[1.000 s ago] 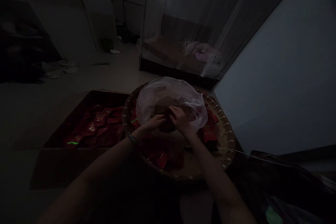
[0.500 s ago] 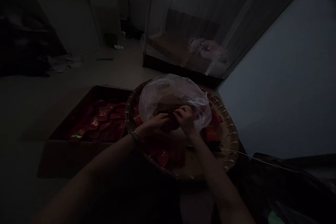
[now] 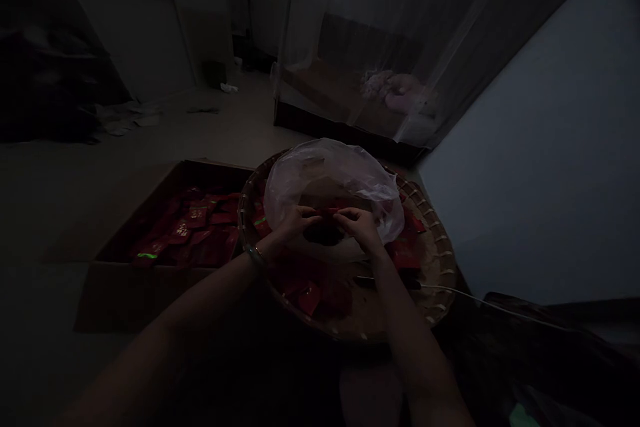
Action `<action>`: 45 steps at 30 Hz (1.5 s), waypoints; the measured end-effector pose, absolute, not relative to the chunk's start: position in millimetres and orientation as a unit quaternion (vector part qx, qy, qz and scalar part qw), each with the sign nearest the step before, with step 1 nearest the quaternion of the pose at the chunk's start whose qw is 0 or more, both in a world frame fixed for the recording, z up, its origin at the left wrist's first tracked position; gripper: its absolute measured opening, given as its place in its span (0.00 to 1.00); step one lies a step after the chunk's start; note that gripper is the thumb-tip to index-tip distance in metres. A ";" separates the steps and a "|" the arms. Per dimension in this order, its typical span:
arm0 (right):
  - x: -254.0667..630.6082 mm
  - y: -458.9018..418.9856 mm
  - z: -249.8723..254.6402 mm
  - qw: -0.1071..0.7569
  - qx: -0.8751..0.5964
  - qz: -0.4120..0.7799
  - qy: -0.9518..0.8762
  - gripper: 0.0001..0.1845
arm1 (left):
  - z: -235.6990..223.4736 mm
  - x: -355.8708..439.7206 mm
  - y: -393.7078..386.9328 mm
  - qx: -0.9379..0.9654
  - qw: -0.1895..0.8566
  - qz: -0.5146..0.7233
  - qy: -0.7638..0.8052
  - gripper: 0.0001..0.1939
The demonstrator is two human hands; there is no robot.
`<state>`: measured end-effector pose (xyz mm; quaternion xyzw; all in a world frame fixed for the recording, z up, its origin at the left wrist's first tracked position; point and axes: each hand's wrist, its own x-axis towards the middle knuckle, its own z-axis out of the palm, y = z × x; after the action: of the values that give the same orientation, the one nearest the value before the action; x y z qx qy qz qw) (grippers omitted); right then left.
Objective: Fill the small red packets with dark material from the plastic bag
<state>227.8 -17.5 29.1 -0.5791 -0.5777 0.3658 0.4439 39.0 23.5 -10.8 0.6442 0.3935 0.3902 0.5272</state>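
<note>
The scene is very dim. A round woven basket tray lies on the floor and holds several red packets and a clear plastic bag. My left hand, with a bangle at the wrist, and my right hand meet at the bag's front edge. Both pinch a small dark red packet between them, the fingers curled on it. The bag's contents are hard to make out.
To the left, a cardboard box full of red packets sits on the floor. A netted frame with pinkish cloth inside stands behind. A thin cable runs off the tray to the right. Dark cloth lies at lower right.
My hands have spread slightly apart on the small dark packet at the bag's edge. The camera view has shifted a little; the basket and box stay in place.
</note>
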 end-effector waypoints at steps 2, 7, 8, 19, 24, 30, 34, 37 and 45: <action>227.4 -18.2 27.4 0.434 -0.568 0.397 -0.576 0.20 | -10.9 38.7 24.6 0.651 0.522 0.385 0.394 0.22; 229.8 -17.1 20.3 0.423 -0.547 0.451 -0.565 0.24 | -12.3 38.5 26.4 0.666 0.508 0.385 0.387 0.21; 230.3 -16.7 19.0 0.425 -0.548 0.452 -0.561 0.23 | -12.7 38.5 26.6 0.669 0.513 0.378 0.383 0.20; 227.9 -19.0 17.9 0.463 -0.486 0.561 -0.485 0.24 | -15.4 31.9 38.6 0.662 0.528 0.357 0.394 0.19; 226.2 -16.4 10.3 0.446 -0.523 0.565 -0.456 0.26 | -0.4 32.3 20.9 0.791 0.200 0.391 0.426 0.32; 221.7 -17.5 12.5 0.416 -0.545 0.518 -0.511 0.26 | 12.4 37.7 2.6 0.910 0.017 0.263 0.320 0.32; 218.1 -22.3 14.5 0.402 -0.527 0.528 -0.531 0.25 | -1.9 37.2 13.5 0.900 0.079 0.288 0.316 0.22; 217.3 -21.2 11.5 0.385 -0.541 0.532 -0.525 0.25 | -10.5 33.3 19.6 0.886 0.130 0.296 0.333 0.18; 235.4 -5.9 2.6 0.476 -0.544 0.431 -0.539 0.20 | -9.7 24.6 25.9 0.830 0.186 0.341 0.400 0.21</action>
<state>235.4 -5.9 2.6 -0.5445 -0.5391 0.4312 0.4764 24.6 25.9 -9.7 0.8301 0.4001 0.3409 0.1859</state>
